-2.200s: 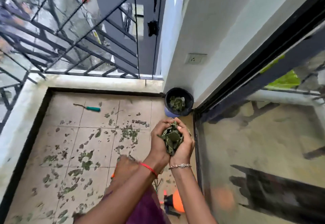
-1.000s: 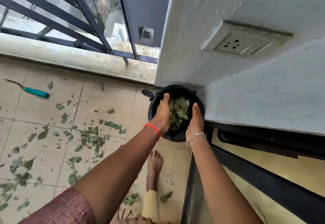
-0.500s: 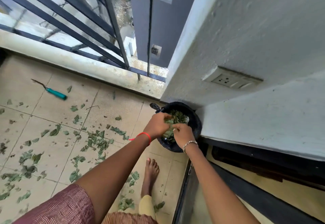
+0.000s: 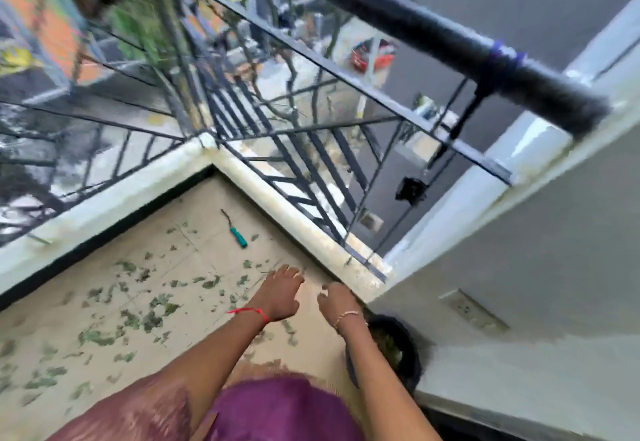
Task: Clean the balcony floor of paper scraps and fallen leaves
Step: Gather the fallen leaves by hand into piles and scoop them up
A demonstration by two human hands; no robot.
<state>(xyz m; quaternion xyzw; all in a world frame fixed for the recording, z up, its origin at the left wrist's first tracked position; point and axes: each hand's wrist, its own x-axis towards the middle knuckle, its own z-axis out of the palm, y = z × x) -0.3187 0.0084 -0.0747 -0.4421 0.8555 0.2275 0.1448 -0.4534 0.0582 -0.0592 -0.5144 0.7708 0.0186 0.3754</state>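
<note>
Across the tiled balcony floor [image 4: 197, 205] to your left, the fallen leaves [image 4: 152, 316] lie scattered in small green bits, thickest just beside your left forearm and thinning toward the far corner. More leaves [image 4: 387, 341] sit inside the black bin [image 4: 414, 354], which stands in the corner against the white wall, partly hidden under your right forearm. No paper scraps can be told apart in the blur.

Your left hand [image 4: 278, 293] hovers over the floor near the curb, its fingers stretched forward and slightly spread, holding nothing. Your right hand [image 4: 337, 304] hangs just beside it, apart from it, its fingers loosely curled with the thumb standing off, also holding nothing. A red thread [image 4: 249, 312] circles your left wrist and a thin bracelet [image 4: 346, 316] your right.

Farther out, a green-handled tool [image 4: 238, 235] lies on the tiles near the pale curb [image 4: 294, 212], under the black metal railing [image 4: 415, 25]. A wall socket [image 4: 472, 312] sits on the wall above the bin.
</note>
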